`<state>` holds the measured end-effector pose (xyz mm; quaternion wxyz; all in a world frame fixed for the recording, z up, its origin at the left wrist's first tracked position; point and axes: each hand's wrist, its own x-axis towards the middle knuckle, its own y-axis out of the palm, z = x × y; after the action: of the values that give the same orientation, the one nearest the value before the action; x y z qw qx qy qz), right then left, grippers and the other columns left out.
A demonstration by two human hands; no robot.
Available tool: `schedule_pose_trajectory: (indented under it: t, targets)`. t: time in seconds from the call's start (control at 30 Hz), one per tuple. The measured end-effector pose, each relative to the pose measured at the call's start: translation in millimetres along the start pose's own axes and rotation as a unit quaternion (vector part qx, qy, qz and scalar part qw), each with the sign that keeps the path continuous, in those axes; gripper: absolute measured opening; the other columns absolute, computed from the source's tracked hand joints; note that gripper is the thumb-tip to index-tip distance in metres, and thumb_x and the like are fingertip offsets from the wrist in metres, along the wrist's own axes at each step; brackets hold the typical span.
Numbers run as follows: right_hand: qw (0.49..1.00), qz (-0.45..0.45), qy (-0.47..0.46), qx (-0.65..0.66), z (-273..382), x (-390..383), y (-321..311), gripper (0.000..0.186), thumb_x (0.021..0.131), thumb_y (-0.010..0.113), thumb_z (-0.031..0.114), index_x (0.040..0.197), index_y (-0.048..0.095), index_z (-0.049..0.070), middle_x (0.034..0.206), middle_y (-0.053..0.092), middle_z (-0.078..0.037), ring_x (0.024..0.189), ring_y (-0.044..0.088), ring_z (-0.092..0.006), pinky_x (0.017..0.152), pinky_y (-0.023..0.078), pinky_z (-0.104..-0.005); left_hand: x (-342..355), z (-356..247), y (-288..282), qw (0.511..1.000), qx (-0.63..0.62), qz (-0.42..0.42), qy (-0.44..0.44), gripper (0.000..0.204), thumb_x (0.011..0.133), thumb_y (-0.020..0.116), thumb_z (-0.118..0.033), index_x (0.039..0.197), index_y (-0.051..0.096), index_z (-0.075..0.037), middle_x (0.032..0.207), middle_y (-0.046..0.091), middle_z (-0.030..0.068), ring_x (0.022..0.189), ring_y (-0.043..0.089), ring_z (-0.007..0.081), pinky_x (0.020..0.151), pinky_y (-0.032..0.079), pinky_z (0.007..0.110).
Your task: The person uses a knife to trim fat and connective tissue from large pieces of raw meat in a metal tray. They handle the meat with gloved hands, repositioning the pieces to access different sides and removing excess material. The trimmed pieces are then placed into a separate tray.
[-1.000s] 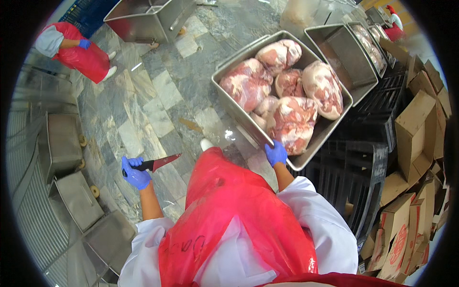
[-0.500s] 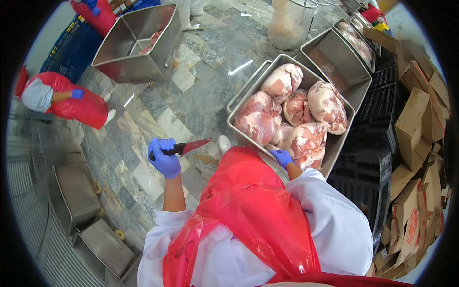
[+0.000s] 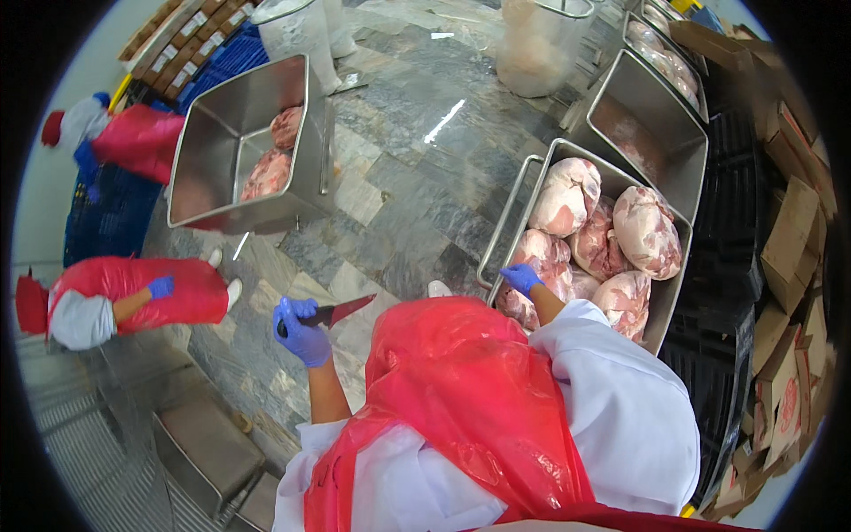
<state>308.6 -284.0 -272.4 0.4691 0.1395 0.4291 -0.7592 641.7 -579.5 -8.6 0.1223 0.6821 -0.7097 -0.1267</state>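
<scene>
- A broad stretch of tiled floor point(image 3: 390, 191) lies between the meat-filled bin point(image 3: 667, 310) at right and the farther steel bin point(image 3: 208, 133) at left.
- A black plastic stack point(image 3: 709, 377) and cardboard boxes point(image 3: 789, 239) crowd the filled bin's right side.
- The left hand point(image 3: 304, 332), blue-gloved, is closed round the black handle of a knife point(image 3: 350, 310); its red-smeared, pointed blade aims rightward above the floor, apart from the bin.
- The right hand point(image 3: 523, 279) is at the filled bin's left rim; how tightly it grips, I cannot tell.
- Glossy red plastic apron point(image 3: 452, 372), smooth steel walls, mottled grey tiles.
- Rounded, pink-and-white meat pieces point(image 3: 647, 232) heap in the filled bin; two lie in the farther one.
</scene>
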Motion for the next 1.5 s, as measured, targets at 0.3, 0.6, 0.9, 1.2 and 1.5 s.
schedule_pose_trajectory:
  t: [0.3,0.6,0.9,1.2,1.5]
  targets:
    - [0.984,-0.155,0.048,0.078,89,-11,-13,0.043,0.086,0.063,0.040,0.098,0.070,-0.001,0.097,0.070,-0.018,0.091,0.068,-0.0288,0.083,0.052,-0.0381,142,78,52,0.976,-0.015,0.182,-0.119,0.029,0.096,0.057,-0.011,0.070,0.045,-0.008,0.063,0.043,-0.0003,0.058,0.040,0.0114,0.058,0.039,0.030]
    - [0.849,-0.436,0.188,0.234,73,-36,-5,0.028,0.085,0.068,0.024,0.094,0.069,-0.002,0.086,0.070,-0.014,0.078,0.066,-0.0215,0.075,0.052,-0.0335,185,125,246,0.885,0.005,0.444,-0.139,0.028,0.098,0.055,-0.014,0.073,0.049,-0.005,0.066,0.049,0.0007,0.061,0.045,0.0099,0.059,0.040,0.028]
    - [0.773,-0.533,0.142,0.314,56,82,-85,0.022,0.084,0.066,0.020,0.091,0.068,-0.001,0.080,0.069,-0.010,0.072,0.065,-0.0172,0.071,0.052,-0.0319,217,171,445,0.855,0.027,0.509,-0.096,0.028,0.100,0.055,-0.017,0.075,0.053,-0.005,0.067,0.051,-0.0002,0.061,0.047,0.0082,0.058,0.041,0.025]
    - [0.803,-0.505,0.081,0.305,88,193,-237,0.020,0.086,0.067,0.017,0.099,0.069,0.001,0.085,0.069,-0.008,0.077,0.064,-0.0144,0.073,0.051,-0.0291,280,225,572,0.838,0.176,0.517,-0.003,0.017,0.097,0.058,-0.015,0.083,0.056,-0.005,0.073,0.054,0.0000,0.066,0.050,0.0085,0.062,0.044,0.025]
    - [0.810,-0.448,0.269,0.265,55,245,-286,0.024,0.083,0.068,0.021,0.094,0.068,-0.001,0.086,0.070,-0.014,0.078,0.067,-0.0220,0.076,0.052,-0.0346,320,285,763,0.748,0.179,0.615,-0.171,0.015,0.092,0.064,-0.015,0.087,0.057,-0.003,0.072,0.052,0.0002,0.069,0.049,0.0075,0.060,0.041,0.024]
